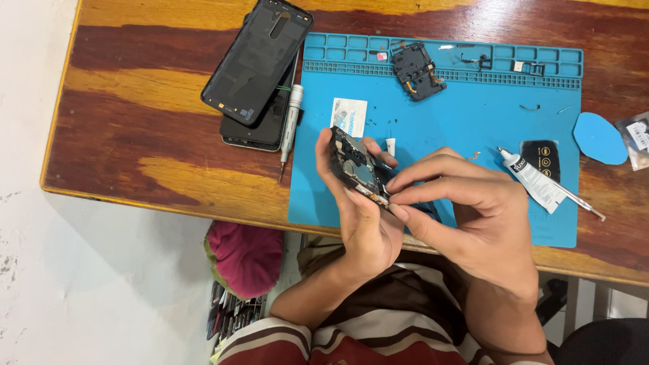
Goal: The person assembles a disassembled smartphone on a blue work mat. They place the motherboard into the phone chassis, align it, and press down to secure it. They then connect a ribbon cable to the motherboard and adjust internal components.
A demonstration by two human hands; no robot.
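Left hand [362,223] cups opened phone [358,169] upright over blue mat [446,122] near edge, steadying it. Right hand [466,209] pinches its lower edge, maybe flex cable. Beyond mat's left edge: screwdriver [291,122], back cover [258,59].

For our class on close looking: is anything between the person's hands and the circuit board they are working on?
Nothing visible. The left hand grips the circuit board directly, and the right hand pinches its lower edge with bare fingertips, above the blue mat.
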